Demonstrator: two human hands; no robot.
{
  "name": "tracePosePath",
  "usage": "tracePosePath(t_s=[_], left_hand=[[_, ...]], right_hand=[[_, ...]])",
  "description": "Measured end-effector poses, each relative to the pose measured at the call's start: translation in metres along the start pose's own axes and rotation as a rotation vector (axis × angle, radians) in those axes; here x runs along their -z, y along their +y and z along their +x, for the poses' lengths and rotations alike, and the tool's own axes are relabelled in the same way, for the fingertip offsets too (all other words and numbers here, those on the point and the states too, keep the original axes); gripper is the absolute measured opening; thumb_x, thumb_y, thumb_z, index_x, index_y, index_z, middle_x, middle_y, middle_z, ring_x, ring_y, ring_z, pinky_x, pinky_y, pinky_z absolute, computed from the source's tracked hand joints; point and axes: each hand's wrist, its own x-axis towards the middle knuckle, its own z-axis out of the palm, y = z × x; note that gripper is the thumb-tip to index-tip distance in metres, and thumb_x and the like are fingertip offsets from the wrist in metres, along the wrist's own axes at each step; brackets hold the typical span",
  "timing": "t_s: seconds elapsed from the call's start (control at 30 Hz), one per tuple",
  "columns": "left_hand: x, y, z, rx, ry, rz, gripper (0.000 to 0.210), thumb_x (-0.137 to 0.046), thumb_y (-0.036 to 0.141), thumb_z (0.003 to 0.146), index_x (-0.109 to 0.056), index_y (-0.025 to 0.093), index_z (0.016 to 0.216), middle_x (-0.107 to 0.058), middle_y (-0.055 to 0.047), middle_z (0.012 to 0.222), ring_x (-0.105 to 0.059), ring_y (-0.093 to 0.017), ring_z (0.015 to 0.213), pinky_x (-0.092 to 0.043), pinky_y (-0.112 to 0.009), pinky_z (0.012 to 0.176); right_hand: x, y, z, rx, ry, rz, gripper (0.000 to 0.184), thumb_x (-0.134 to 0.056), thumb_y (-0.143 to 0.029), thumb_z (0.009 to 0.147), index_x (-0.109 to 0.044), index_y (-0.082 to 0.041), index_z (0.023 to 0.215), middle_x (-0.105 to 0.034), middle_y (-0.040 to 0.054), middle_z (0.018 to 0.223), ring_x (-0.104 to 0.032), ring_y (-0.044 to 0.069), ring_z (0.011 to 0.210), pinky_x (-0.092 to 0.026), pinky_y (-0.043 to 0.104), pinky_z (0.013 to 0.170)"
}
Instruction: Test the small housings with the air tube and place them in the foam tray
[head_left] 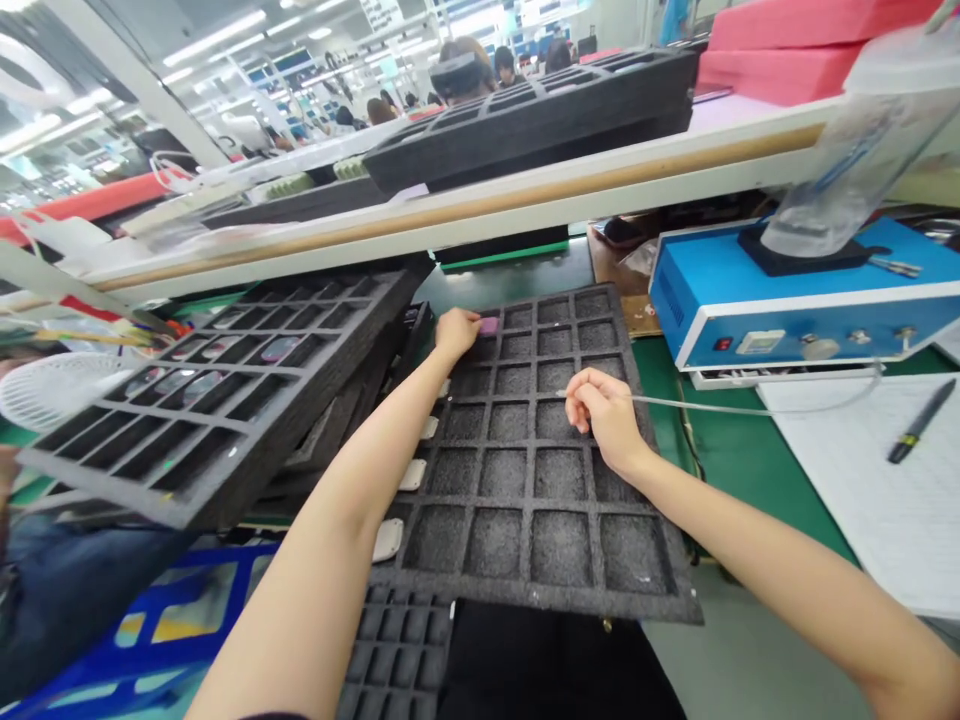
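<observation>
Your left hand (454,331) reaches to the far left corner of the flat black foam tray with square compartments (525,560), which lies on the green desk (742,470) directly before you. Its fingers are curled down onto a small pink rectangular piece (489,325) sitting in a compartment of the far row; whether the grip pinches the piece or merely touches it cannot be told. Your right hand (604,412) hovers over the middle of the same tray, its grip pressed together on a thin clear tube (750,409) that runs rightward to the blue and white metal control box (795,290) at the far right of the desk. The tray's other compartments show only bare foam. To the left, a second black foam compartment tray (217,400) sits tilted on a stack, with glossy oval pieces in several cells. Small white pieces (388,538) lie along the flat tray's left edge. A black pen (921,421) rests on a white sheet of paper (862,500) at the right. A white fan (60,388) stands at the far left.
</observation>
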Motion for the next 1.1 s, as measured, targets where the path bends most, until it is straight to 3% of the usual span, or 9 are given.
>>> tracePosePath(t_s=[0.17,0.27,0.37,0.5,0.53,0.63,0.73,0.9,1.1], left_hand=[[0.02,0.041,-0.07,-0.182,0.157,-0.075,0.041,-0.054,0.01,0.077,-0.059,0.019,0.116,-0.06,-0.002,0.112,-0.06,-0.011,0.086,-0.042,-0.023,0.085],[0.064,0.065,-0.145,-0.424,0.045,-0.077,0.019,-0.058,0.018,0.077,-0.069,0.021,0.093,-0.066,-0.003,0.094,-0.06,-0.019,0.09,-0.042,-0.025,0.078],[0.124,0.067,-0.184,-0.379,0.212,0.139,0.012,-0.057,0.024,0.08,-0.068,0.02,0.083,-0.065,-0.001,0.081,-0.059,-0.019,0.089,-0.041,-0.024,0.073],[0.207,0.014,-0.143,-0.29,0.483,0.515,0.024,-0.051,0.03,0.085,-0.067,0.013,0.09,-0.063,-0.002,0.083,-0.052,-0.015,0.086,-0.036,-0.029,0.092],[0.222,-0.004,-0.125,-0.198,0.486,0.561,0.026,-0.051,0.03,0.084,-0.067,0.01,0.088,-0.062,-0.002,0.079,-0.051,-0.015,0.083,-0.035,-0.031,0.093],[0.25,-0.051,-0.078,0.078,0.247,0.552,0.021,-0.06,0.028,0.076,-0.069,0.009,0.078,-0.059,-0.002,0.06,-0.052,-0.014,0.068,-0.042,-0.028,0.077],[0.253,-0.074,-0.054,0.227,0.085,0.582,0.019,-0.073,0.031,0.063,-0.07,0.013,0.067,-0.059,-0.003,0.053,-0.053,-0.016,0.057,-0.043,-0.028,0.064],[0.245,-0.073,-0.036,0.329,-0.095,0.667,0.016,-0.078,0.028,0.055,-0.066,0.017,0.054,-0.056,-0.001,0.045,-0.054,-0.016,0.053,-0.043,-0.026,0.058],[0.241,-0.048,-0.048,0.232,0.16,0.436,0.021,-0.072,0.026,0.062,-0.061,0.011,0.052,-0.05,0.003,0.041,-0.06,-0.02,0.081,-0.045,-0.033,0.085]], right_hand=[[0.0,0.0,-0.002,0.006,0.003,-0.027,0.006,-0.048,-0.018,0.062,-0.053,-0.016,0.059,-0.051,-0.004,0.039,-0.037,0.006,0.032,-0.025,0.017,0.034],[0.0,0.0,-0.003,0.007,0.005,-0.042,0.006,-0.05,-0.017,0.063,-0.054,-0.016,0.059,-0.051,-0.0032,0.039,-0.038,0.006,0.032,-0.026,0.017,0.034],[0.001,-0.001,-0.004,0.011,0.003,-0.038,0.005,-0.052,-0.016,0.062,-0.055,-0.016,0.058,-0.051,-0.0028,0.039,-0.039,0.007,0.033,-0.027,0.017,0.034],[0.0,-0.002,-0.006,-0.004,-0.007,-0.033,0.004,-0.052,-0.014,0.061,-0.055,-0.016,0.058,-0.051,-0.0024,0.039,-0.039,0.007,0.034,-0.027,0.017,0.034],[0.0,-0.002,-0.006,-0.008,-0.011,-0.035,0.004,-0.052,-0.015,0.061,-0.055,-0.016,0.058,-0.051,-0.0023,0.04,-0.039,0.007,0.034,-0.027,0.017,0.035],[0.0,-0.002,-0.006,-0.006,-0.012,-0.045,0.003,-0.054,-0.016,0.062,-0.055,-0.016,0.059,-0.052,-0.0019,0.04,-0.04,0.007,0.034,-0.028,0.018,0.035],[-0.001,-0.001,-0.005,-0.002,-0.017,-0.048,0.003,-0.054,-0.017,0.063,-0.055,-0.016,0.06,-0.052,-0.0019,0.04,-0.039,0.008,0.034,-0.028,0.018,0.035],[-0.002,-0.002,-0.006,-0.013,-0.034,-0.068,0.003,-0.053,-0.018,0.063,-0.055,-0.016,0.061,-0.051,-0.0024,0.041,-0.039,0.008,0.035,-0.028,0.018,0.036],[-0.002,-0.002,-0.006,-0.026,-0.043,-0.078,0.004,-0.052,-0.018,0.063,-0.054,-0.017,0.061,-0.051,-0.003,0.04,-0.038,0.008,0.034,-0.027,0.018,0.036]])
